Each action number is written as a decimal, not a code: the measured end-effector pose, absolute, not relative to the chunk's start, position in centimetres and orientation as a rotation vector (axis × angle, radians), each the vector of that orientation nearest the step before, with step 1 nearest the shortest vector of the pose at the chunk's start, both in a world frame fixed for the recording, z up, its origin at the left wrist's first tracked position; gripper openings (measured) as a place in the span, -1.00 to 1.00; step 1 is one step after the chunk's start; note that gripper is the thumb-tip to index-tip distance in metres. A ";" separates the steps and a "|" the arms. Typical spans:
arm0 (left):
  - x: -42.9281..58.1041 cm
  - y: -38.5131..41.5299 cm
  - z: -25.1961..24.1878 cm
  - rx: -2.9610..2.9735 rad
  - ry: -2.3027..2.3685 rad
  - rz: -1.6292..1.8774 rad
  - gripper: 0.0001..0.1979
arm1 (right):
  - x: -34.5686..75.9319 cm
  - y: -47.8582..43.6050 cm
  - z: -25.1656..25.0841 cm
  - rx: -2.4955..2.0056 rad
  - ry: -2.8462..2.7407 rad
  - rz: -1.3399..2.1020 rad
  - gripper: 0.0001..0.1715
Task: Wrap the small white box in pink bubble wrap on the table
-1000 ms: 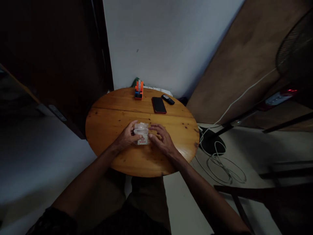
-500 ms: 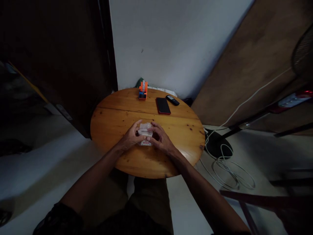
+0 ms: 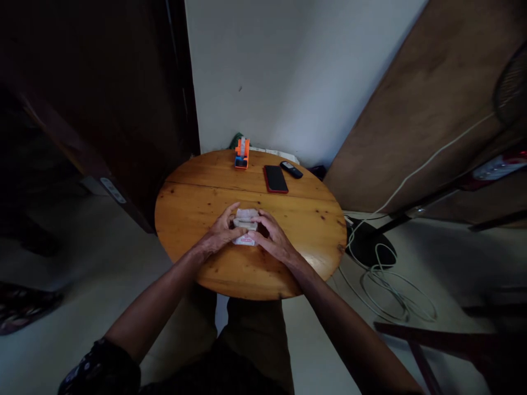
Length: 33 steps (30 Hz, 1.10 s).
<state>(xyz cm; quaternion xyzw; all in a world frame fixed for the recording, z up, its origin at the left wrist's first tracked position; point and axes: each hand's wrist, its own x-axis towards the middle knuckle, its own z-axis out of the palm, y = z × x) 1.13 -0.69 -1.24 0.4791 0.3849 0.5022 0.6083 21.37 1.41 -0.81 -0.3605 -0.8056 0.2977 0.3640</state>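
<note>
A small white box (image 3: pixel 246 225) with pinkish-red print on its near side rests on the wooden table (image 3: pixel 197 200). Its lid flap stands up at the back, and the top looks open. From the left, my left hand (image 3: pixel 223 229) grips the box, thumb on the near side and fingers along the far side. My right hand (image 3: pixel 272 235) holds the right side, its thumb meeting the left one at the front. What is inside the box is too small to make out.
Behind the box lie a dark phone (image 3: pixel 275 179) with a red edge and a black handset (image 3: pixel 291 169). An orange tape dispenser (image 3: pixel 242 153) stands near the wall. Right of the table, a coiled white cable (image 3: pixel 387 285) lies by a fan's base (image 3: pixel 373 244).
Both hands keep hold of the box, which has barely moved; its flap shows a little more clearly. The view has shifted slightly, and a dark patterned shape appears at the lower left.
</note>
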 end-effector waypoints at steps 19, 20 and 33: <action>1.1 -0.6 -1.3 1.117 0.896 1.140 0.08 | 21.1 6.8 1.1 -0.739 -2.131 0.788 -0.66; 1.1 -0.6 -1.3 1.122 0.899 1.140 0.07 | 21.1 6.9 1.4 -0.745 -2.115 0.785 -0.73; 1.0 -0.4 -1.4 1.112 0.904 1.124 0.09 | 19.1 6.4 4.4 -0.862 -2.179 0.861 -0.80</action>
